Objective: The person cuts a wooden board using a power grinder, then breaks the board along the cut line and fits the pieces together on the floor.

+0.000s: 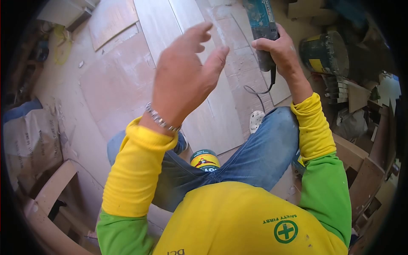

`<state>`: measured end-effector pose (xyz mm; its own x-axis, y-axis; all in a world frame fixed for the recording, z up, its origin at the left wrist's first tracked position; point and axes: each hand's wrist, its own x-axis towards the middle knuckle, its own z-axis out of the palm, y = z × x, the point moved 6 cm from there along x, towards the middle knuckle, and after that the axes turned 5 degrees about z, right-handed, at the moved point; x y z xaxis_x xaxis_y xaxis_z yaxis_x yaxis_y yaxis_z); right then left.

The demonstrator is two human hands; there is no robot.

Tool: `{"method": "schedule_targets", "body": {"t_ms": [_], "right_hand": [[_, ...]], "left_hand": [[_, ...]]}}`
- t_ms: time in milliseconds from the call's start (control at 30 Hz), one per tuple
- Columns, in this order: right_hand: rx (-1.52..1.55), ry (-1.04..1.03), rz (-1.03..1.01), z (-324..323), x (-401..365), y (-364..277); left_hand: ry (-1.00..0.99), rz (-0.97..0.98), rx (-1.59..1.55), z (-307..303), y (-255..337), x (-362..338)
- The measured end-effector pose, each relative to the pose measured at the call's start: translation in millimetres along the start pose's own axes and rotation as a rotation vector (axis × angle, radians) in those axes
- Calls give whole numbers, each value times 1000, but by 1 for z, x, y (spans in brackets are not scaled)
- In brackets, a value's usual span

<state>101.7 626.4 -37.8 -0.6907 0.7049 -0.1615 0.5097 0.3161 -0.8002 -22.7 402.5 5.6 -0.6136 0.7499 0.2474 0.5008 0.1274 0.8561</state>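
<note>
My left hand (187, 70) is raised above the pale boards, its fingers apart and curved, holding nothing. A metal watch band circles that wrist. At the upper right, my right hand (278, 51) is wrapped round the dark rear body of a teal and black power tool (261, 25). The tool's front end runs out of the frame at the top. A black cord (272, 80) hangs from its back end and loops over the floor. Beneath both hands lie long pale boards (212, 114) on the floor.
A painted tin (205, 160) stands between my legs. A dark bucket (325, 53) with a yellow label is at the right. Brown paper sacks (32, 140) lie at the left. Wooden frame pieces (57, 182) curve at the lower left, with more wood (369, 182) at the right.
</note>
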Motion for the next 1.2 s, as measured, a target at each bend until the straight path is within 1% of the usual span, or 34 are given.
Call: {"method": "schedule_targets", "body": {"t_ms": [33, 67, 100, 133, 167, 200, 233, 300, 367, 433, 467, 500, 567, 600, 633, 700, 733, 800, 833, 867, 900, 967, 1000, 1033, 1067, 1133, 1167, 1200], "right_hand": [[93, -3, -1, -2, -9, -5], [184, -4, -8, -7, -19, -14], [183, 19, -26, -13, -32, -27], [334, -49, 32, -10, -46, -35], [485, -118, 92, -8, -58, -42], [535, -152, 98, -9, -72, -49], [534, -128, 80, -14, -84, -53], [589, -159, 79, -16, -106, -54], [548, -138, 33, -28, -131, -61], [732, -205, 168, -30, -155, -62], [782, -238, 199, -29, -163, -56], [784, -227, 187, -29, -169, -52], [842, -207, 229, -31, -183, -40], [832, -179, 211, -34, -186, -36], [817, -160, 205, -35, -188, -33], [789, -131, 179, -37, -190, -34], [729, -100, 152, -42, -192, -37], [667, -48, 108, -51, -191, -42], [417, 108, 78, -64, -187, -38], [168, 265, 53, -76, -187, -35], [160, 299, 37, -84, -187, -35], [-175, 506, -8, -115, -190, -42], [-180, 562, -66, -127, -191, -40], [-193, 583, -78, -140, -194, -43], [-247, 654, -78, -155, -200, -45], [-346, 774, -36, -184, -215, -43], [-341, 806, -15, -199, -223, -40], [-371, 829, -11, -213, -232, -37]], "left_hand": [[9, 27, 1, 4, 3, -3], [-69, 110, 111, 18, 7, -8], [-148, 188, 221, 31, 13, -14], [-145, 215, 217, 40, 17, -21], [-109, 323, 210, 50, 28, -26], [-73, 433, 203, 56, 45, -32], [-70, 462, 199, 62, 57, -38], [-143, 388, -9, 71, 79, -49], [-111, 403, -30, 72, 98, -63], [-109, 387, -10, 72, 109, -78], [-123, 396, -7, 75, 112, -85], [-124, 412, -6, 77, 112, -91], [-138, 416, -71, 86, 117, -103], [-253, 339, -133, 86, 122, -106], [-255, 374, -150, 85, 127, -110], [-275, 347, -116, 95, 119, -111], [-271, 380, -128, 96, 118, -109], [-469, 377, -137, 104, 106, -107], [-470, 408, -138, 101, 98, -105], [-539, 413, 5, 102, 86, -105], [-599, 423, 147, 102, 72, -100], [-608, 356, 195, 97, 36, -86], [-573, 329, 223, 90, 28, -79], [-543, 299, 252, 85, 23, -73], [-540, 322, 243, 82, 26, -71], [-506, 150, 246, 75, 21, -66], [-428, 228, 201, 78, 13, -63], [-430, 191, 163, 75, 20, -68]]}}
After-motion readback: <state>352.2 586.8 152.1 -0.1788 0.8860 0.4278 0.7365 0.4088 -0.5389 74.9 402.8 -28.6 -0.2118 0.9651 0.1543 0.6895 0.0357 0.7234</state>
